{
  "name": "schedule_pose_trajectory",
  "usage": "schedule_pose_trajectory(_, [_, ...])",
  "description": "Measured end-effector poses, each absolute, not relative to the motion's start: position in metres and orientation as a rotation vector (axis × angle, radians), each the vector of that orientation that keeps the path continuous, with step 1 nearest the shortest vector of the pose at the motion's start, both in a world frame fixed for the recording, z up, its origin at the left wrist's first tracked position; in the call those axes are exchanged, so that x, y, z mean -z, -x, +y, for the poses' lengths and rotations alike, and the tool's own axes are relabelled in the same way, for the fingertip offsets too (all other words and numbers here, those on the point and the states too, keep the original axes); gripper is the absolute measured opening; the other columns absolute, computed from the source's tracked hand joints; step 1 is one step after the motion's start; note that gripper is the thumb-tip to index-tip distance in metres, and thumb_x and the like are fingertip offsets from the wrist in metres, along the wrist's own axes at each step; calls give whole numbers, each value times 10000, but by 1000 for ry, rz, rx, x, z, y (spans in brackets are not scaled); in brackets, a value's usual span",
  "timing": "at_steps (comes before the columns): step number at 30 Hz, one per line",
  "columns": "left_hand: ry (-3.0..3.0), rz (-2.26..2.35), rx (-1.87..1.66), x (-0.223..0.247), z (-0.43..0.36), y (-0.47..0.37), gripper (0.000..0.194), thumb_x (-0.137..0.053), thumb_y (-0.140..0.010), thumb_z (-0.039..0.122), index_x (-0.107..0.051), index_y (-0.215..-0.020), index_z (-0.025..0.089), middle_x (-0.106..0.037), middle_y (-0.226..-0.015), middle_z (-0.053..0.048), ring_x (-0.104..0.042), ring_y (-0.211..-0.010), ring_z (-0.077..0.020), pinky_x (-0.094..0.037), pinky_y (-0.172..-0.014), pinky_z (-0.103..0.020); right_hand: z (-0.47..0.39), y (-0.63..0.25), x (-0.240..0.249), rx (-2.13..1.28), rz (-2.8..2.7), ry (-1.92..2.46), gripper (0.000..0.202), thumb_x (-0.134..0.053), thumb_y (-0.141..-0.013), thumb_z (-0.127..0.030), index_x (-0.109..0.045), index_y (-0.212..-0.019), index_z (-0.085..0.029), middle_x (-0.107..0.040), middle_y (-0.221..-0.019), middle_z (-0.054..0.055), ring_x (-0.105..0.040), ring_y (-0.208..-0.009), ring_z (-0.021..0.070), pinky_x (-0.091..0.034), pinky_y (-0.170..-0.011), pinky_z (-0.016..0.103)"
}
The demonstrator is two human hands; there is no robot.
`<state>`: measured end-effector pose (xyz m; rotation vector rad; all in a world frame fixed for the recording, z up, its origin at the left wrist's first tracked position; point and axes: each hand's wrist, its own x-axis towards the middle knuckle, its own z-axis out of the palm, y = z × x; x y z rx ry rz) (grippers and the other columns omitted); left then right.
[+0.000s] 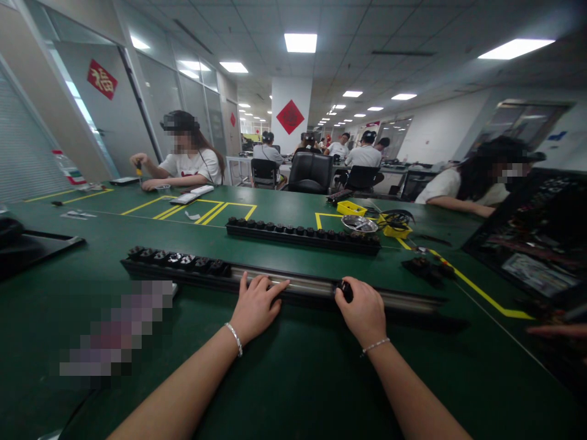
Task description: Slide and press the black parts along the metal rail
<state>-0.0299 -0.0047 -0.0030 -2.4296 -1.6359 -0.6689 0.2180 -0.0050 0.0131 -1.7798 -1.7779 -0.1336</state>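
Note:
A long black channel (312,291) with a metallic inside lies across the green table in front of me. Several black knob-like modules (187,261) sit side by side in its left part. My left hand (259,305) rests on the channel just right of that row, fingers spread, holding nothing. My right hand (364,308) pinches one black module (345,291) at the channel, right of the middle. Whether that module is seated in the channel or held just above it, I cannot tell. Behind lies a second black strip (302,237), filled with similar modules along its length.
Beyond the strips stand a round metal bowl (360,224), a yellow bin (351,208) and a bundle of black cables (392,219). Loose dark parts (426,269) lie to the right. A blurred flat object (117,330) lies left of my arm. Co-workers sit left and right.

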Motion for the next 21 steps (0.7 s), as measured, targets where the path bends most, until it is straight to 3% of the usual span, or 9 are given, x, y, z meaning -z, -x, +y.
schedule_pose_trajectory(21, [2432, -1636, 654, 2, -5, 29, 480, -517, -817, 254, -478, -1277, 387, -588, -1013, -22, -481, -1105, -230, -144, -1079, -582, -6, -226, -14, 116, -1759, 1830, 277, -458, -821, -335, -599, -1003, -181, -654, -981, 87, -571, -949, 237, -389, -855, 386])
